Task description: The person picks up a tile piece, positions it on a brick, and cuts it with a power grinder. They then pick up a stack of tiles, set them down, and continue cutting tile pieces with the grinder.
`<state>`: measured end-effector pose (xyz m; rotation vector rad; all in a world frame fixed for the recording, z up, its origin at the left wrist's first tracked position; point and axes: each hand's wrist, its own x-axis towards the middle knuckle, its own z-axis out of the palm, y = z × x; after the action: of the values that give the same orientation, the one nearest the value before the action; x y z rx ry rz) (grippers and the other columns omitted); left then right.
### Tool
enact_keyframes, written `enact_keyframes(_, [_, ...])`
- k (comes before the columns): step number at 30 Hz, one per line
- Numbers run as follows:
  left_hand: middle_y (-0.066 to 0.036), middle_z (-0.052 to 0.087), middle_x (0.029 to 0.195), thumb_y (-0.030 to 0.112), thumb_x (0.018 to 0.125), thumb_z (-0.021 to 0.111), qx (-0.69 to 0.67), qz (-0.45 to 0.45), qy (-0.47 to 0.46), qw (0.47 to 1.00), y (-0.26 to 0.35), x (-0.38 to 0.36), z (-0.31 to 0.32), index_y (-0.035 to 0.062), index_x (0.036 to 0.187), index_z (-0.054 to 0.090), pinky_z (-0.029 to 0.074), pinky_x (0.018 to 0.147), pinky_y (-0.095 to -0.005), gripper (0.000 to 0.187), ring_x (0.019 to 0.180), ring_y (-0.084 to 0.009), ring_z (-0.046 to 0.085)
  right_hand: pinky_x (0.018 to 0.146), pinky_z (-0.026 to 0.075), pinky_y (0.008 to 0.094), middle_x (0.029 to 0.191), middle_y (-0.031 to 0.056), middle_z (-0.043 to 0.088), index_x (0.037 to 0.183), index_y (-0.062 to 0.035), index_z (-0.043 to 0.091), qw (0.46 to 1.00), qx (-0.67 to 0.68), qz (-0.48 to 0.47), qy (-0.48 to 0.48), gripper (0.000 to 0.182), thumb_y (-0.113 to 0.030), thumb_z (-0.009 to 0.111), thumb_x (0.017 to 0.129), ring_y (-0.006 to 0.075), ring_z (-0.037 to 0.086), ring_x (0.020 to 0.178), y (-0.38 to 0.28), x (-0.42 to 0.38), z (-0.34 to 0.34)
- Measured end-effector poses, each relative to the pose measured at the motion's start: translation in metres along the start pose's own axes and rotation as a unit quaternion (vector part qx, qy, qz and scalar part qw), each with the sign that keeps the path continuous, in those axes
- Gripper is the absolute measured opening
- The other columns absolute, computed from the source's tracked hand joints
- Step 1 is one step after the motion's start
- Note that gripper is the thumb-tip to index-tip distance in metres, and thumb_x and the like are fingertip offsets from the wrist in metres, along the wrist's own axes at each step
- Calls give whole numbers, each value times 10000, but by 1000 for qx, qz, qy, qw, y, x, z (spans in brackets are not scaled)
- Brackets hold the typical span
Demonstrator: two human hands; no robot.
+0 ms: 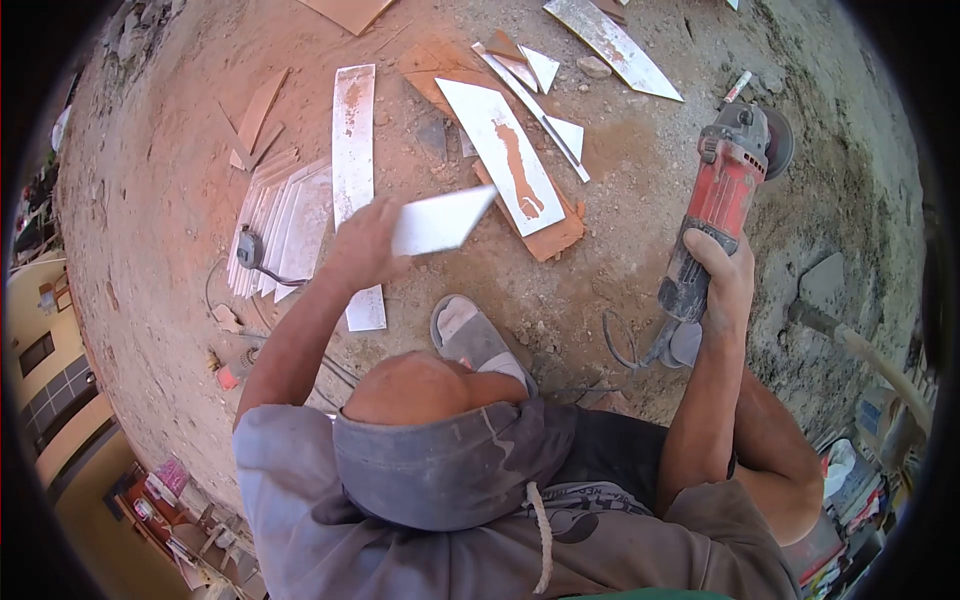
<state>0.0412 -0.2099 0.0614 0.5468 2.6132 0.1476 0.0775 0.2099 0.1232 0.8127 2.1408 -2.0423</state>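
In my left hand [368,246] is a cut piece of white tile [445,220] with a slanted end, gripped at its near edge and held over the ground. A long white tile strip [353,140] lies beneath that hand. My right hand [722,262] is wrapped round the body of a red and black angle grinder [722,195], its head and disc pointing away from me. Just ahead, a white tile with brown dust [500,140] rests on a reddish-brown slab [558,238]. Beside my left forearm sits a stack of tiles [300,215] with a tape measure [249,248] on it.
Tile offcuts [565,138] and another long tile [620,52] lie further ahead on the dirt ground. A sandalled foot [480,345] stands in the middle. Cables [335,370] run near the legs. At the right is a long-handled tool [850,335].
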Motion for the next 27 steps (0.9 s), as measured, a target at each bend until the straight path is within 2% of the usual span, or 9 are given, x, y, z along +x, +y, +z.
enact_keyframes(2, [-203, 542, 1295, 285, 677, 787, -36, -84, -27, 995, -1, -3, -15, 2, 1341, 453, 493, 987, -459, 795, 1111, -383, 596, 566, 487, 264, 781, 60, 625, 1044, 9, 584, 1000, 6, -2, -3, 442, -293, 754, 769, 130, 606, 601, -1, 1, -1])
enact_keyframes(8, [-214, 629, 1122, 418, 743, 802, -103, -214, 152, 959, 5, 34, -3, -79, 1210, 548, 550, 814, -416, 728, 991, -317, 652, 586, 495, 264, 790, 37, 631, 1094, 1, 604, 1000, 29, -8, 1, 453, -251, 778, 759, 115, 605, 613, 5, 1, -10])
enact_keyframes(10, [-178, 667, 1035, 514, 755, 784, -411, -299, 177, 843, 18, 66, 5, -103, 1140, 587, 555, 739, -361, 753, 909, -242, 674, 586, 494, 264, 787, 35, 629, 1094, 0, 605, 1000, 30, -4, -1, 447, -246, 773, 762, 113, 603, 613, 3, -3, -14])
enact_keyframes(11, [-178, 667, 1035, 514, 755, 784, -414, -297, 173, 843, 30, 77, 10, -103, 1140, 587, 555, 739, -361, 753, 909, -242, 674, 585, 492, 263, 783, 34, 628, 1094, 0, 606, 999, 31, 1, -9, 440, -242, 769, 764, 112, 602, 613, 1, -6, -16])
enact_keyframes(13, [-243, 690, 999, 574, 742, 759, -592, -326, 188, 713, 45, 96, 8, -164, 1118, 602, 550, 756, -350, 844, 868, -282, 695, 575, 491, 263, 786, 54, 634, 1066, 2, 592, 999, 44, -3, -6, 438, -273, 761, 770, 121, 608, 609, -6, -10, -16])
enact_keyframes(14, [-243, 690, 999, 574, 742, 759, -590, -323, 191, 715, 40, 106, 10, -164, 1118, 602, 550, 756, -350, 844, 868, -282, 695, 564, 490, 264, 790, 74, 640, 1039, 3, 578, 998, 58, -5, -5, 441, -304, 753, 776, 131, 615, 604, -8, -12, -15])
enact_keyframes(17, [-293, 678, 1111, 634, 717, 738, -457, -318, 98, 825, 36, 125, 10, -169, 1179, 593, 557, 817, -395, 937, 970, -339, 704, 566, 497, 265, 782, 76, 639, 1038, 6, 575, 998, 62, -16, 2, 441, -304, 751, 778, 135, 620, 602, -4, -8, -17])
enact_keyframes(20, [-301, 665, 1150, 646, 702, 741, -297, -384, 126, 865, 56, 145, 6, -159, 1203, 565, 550, 868, -438, 965, 1029, -375, 691, 564, 500, 264, 776, 75, 635, 1036, 7, 576, 999, 52, -4, 2, 435, -297, 749, 779, 136, 620, 598, 0, -6, -20])
enact_keyframes(27, [-285, 665, 1143, 706, 693, 733, -190, -371, 116, 902, 103, 156, 2, -140, 1227, 487, 544, 892, -445, 1031, 1049, -375, 686, 550, 500, 261, 770, 72, 634, 1047, 8, 572, 998, 58, -6, 21, 432, -280, 748, 779, 140, 620, 590, 3, 0, -23])
